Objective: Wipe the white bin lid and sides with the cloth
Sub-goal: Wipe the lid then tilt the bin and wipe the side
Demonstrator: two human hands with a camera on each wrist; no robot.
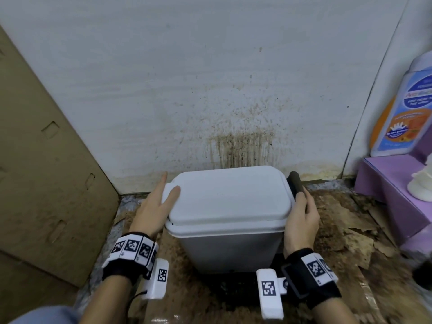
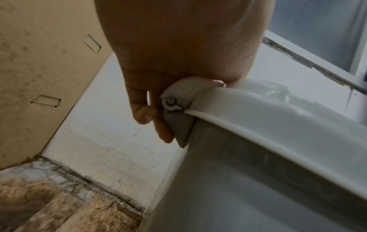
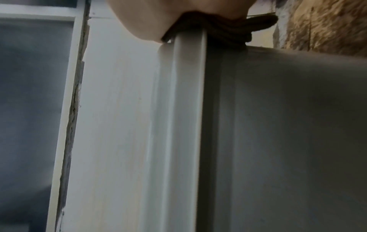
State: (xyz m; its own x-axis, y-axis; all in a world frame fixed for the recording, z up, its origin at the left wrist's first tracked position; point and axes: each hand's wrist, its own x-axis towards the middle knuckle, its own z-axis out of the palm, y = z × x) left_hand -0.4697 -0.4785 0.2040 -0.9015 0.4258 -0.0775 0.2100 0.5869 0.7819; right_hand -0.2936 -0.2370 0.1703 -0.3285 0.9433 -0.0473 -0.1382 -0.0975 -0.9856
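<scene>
Both wrists wear coded bands; left hand (image 1: 154,206) flat on lid (image 1: 229,197), right hand (image 1: 301,220) gripping cloth (image 1: 297,185).

Head view looks down; wrist views close, upward; all share bin (image 1: 230,220).

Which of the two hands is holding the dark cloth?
The right hand: it presses the dark cloth against the bin's right edge. The left hand rests bare on the lid's left corner.
</scene>
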